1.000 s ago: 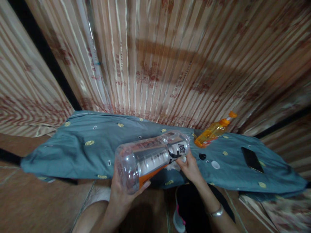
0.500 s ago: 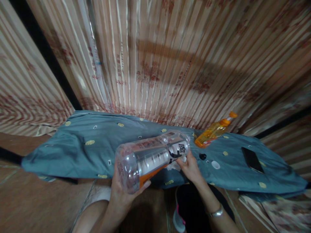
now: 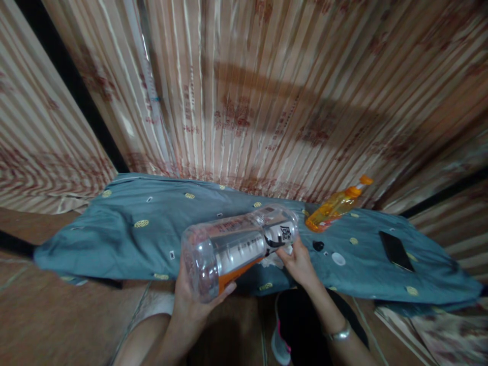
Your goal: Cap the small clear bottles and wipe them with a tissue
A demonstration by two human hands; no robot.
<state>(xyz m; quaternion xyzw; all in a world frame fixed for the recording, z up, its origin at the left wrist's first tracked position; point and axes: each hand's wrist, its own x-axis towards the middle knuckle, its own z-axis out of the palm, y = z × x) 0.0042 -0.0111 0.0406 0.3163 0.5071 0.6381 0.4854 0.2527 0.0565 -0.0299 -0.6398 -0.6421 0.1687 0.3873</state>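
In the head view, the left hand (image 3: 190, 300) is curled around the wide end of a large clear bottle (image 3: 238, 254), with its thumb at the lower side. The right hand (image 3: 299, 264) has its fingers closed on the other end. The bottle lies tilted sideways between both hands, in front of the blue-green cloth (image 3: 125, 244). On this cloth, right of the bottle, are an orange pump bottle (image 3: 333, 208), a small black object (image 3: 317, 246), a white disc (image 3: 338, 258) and a dark phone (image 3: 395, 250).
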